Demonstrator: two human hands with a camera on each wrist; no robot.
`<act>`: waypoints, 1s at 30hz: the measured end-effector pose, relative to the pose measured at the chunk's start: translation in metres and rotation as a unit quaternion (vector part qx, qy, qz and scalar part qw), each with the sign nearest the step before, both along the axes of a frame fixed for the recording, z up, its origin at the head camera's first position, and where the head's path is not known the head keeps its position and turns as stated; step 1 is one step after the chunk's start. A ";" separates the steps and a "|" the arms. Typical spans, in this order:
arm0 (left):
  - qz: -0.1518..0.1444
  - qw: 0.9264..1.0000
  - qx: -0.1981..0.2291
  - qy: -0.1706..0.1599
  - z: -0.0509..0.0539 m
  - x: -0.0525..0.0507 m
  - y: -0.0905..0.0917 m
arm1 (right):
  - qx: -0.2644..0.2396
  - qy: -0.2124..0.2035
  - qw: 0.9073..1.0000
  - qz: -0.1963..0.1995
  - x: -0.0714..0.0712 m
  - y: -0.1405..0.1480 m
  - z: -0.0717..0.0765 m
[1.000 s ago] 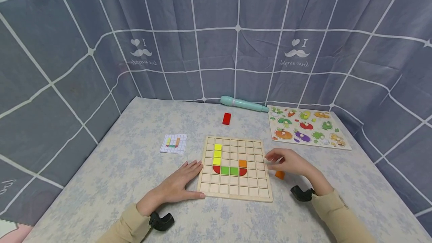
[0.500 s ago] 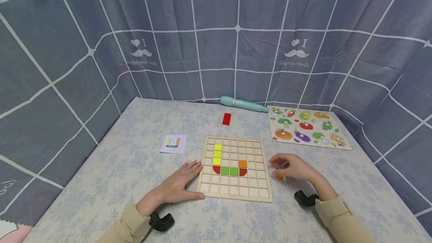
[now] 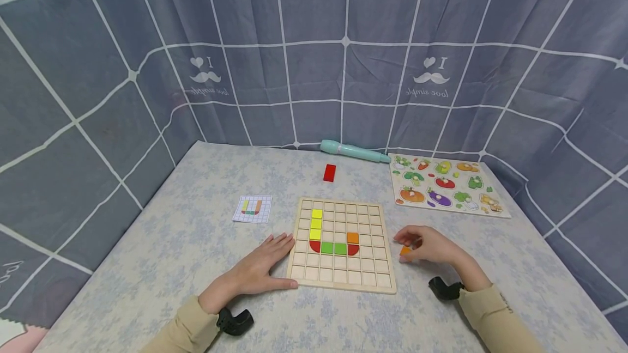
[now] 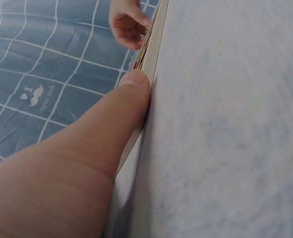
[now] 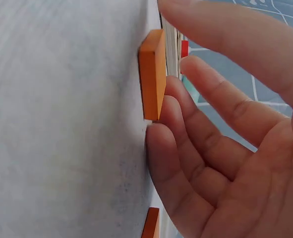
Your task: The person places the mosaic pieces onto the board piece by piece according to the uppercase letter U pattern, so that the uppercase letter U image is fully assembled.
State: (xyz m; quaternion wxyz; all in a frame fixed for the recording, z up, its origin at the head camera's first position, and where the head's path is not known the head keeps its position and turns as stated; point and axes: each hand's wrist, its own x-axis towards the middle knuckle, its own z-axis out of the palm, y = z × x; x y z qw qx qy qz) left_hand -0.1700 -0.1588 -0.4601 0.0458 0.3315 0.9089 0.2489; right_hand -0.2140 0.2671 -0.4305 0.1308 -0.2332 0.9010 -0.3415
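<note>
My left hand [image 3: 260,266] lies flat with its fingers straight along the left edge of a wooden grid board [image 3: 338,282]; the thumb [image 4: 111,114] presses against the board's near edge. Set into the board are several yellow, red, green and orange tiles in a U shape. Just right of the board, my right hand [image 3: 424,244] hovers low, fingers loosely bent. Between its thumb and fingers an orange square tile [image 5: 151,74] lies on the table, not gripped. A second orange tile [image 5: 151,225] shows at the bottom of the right wrist view; the hand hides it in the head view.
A pattern card [image 3: 252,209] lies left of the board. Behind the board is a red tile [image 3: 330,172], with a turquoise pen-like stick [image 3: 355,152] farther back. A vegetable peg puzzle [image 3: 446,184] occupies the back right. A dark blue curtain [image 3: 314,70] encloses the table.
My right hand has drawn back slightly right and nearer from the board's edge, over the loose orange tile. Part of that tile shows between thumb and fingers. The left hand has stayed put.
</note>
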 end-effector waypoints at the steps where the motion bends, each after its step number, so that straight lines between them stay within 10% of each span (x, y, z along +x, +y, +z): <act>1: -0.002 1.000 0.002 0.002 0.000 0.000 0.000 | 0.000 -0.004 1.000 0.000 0.000 0.001 0.000; 30: 0.001 1.000 -0.003 0.000 0.000 0.000 0.000 | -0.003 -0.041 0.998 -0.039 0.001 0.000 0.002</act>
